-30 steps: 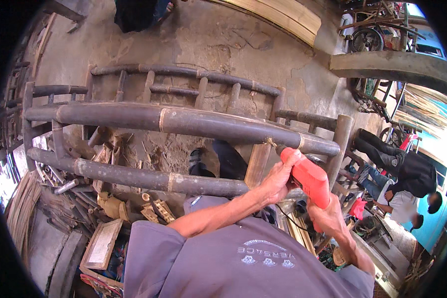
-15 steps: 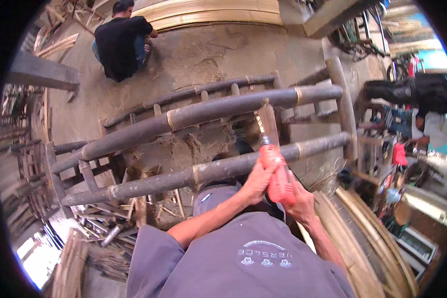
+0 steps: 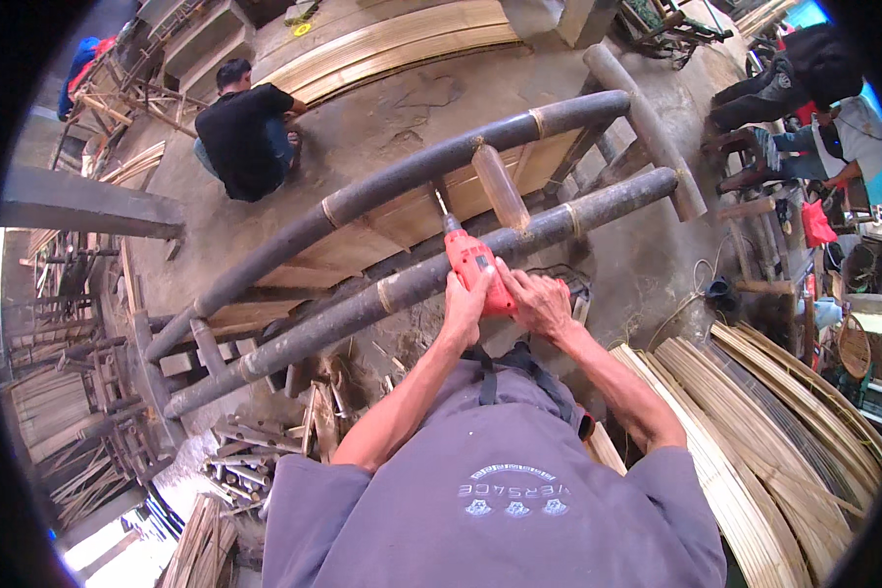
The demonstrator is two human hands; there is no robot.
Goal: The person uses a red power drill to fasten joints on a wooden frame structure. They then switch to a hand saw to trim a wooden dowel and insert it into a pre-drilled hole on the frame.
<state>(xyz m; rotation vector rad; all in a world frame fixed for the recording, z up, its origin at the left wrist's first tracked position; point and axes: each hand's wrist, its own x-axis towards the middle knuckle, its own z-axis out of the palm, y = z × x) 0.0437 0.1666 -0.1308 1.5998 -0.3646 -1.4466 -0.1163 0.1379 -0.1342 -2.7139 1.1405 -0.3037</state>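
I hold a red power drill (image 3: pixel 473 265) with both hands. My left hand (image 3: pixel 465 299) grips its body from the left and my right hand (image 3: pixel 537 302) wraps its rear from the right. The drill bit (image 3: pixel 442 204) points away from me toward the upper dark bamboo pole (image 3: pixel 431 162) of a large bamboo frame. The drill body lies across the lower dark pole (image 3: pixel 402 286). A short pale bamboo crosspiece (image 3: pixel 500 186) stands just right of the bit, joining the two poles.
A person in a black shirt (image 3: pixel 240 127) crouches on the concrete floor at the back left. Other people (image 3: pixel 813 108) sit at the far right. Curved bamboo slats (image 3: pixel 755 431) are stacked at my right. Offcuts (image 3: pixel 265 451) and bamboo furniture frames (image 3: pixel 69 372) crowd the left.
The view has swung, so the frame now runs diagonally. Both hands still grip the drill, which has come level over the lower pole with its bit toward the upper pole.
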